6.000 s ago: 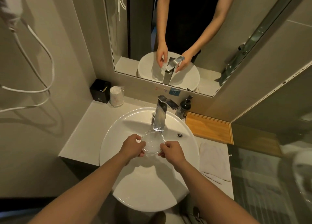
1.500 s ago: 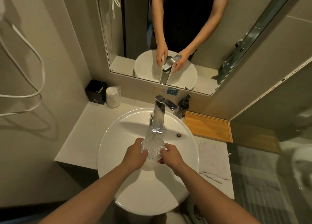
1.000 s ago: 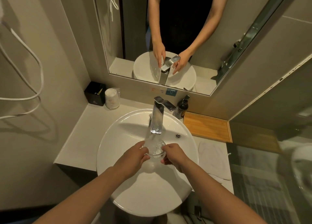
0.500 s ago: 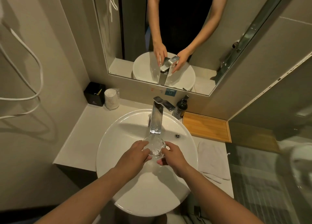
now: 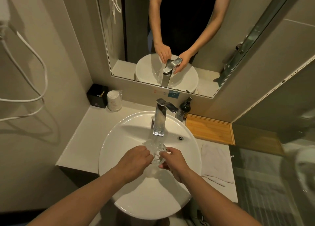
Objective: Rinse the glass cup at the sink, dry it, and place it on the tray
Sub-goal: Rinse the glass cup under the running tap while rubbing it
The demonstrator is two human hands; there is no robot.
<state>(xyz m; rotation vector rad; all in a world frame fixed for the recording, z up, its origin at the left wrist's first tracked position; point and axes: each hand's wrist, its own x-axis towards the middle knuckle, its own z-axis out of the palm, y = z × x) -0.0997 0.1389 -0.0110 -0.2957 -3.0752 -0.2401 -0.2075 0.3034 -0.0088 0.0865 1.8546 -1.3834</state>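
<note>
A clear glass cup (image 5: 157, 151) is held over the round white sink (image 5: 119, 137), right under the chrome tap (image 5: 159, 121). Water runs from the spout onto the cup and splashes. My left hand (image 5: 133, 161) grips the cup from the left, and my right hand (image 5: 172, 161) grips it from the right. The fingers hide most of the cup's sides. A wooden tray (image 5: 210, 131) lies on the counter at the back right. A white towel (image 5: 215, 164) lies flat on the counter in front of the tray.
A dark soap pump bottle (image 5: 184, 109) stands beside the tap. At the back left of the counter stand a black box (image 5: 97, 97) and wrapped paper cups (image 5: 114, 100). A mirror (image 5: 187, 38) hangs above. White cords (image 5: 34, 82) hang on the left wall.
Both hands have kept the cup under the running water and turned it between them. The cup now sits slightly lower and tilted, with more splashing over it.
</note>
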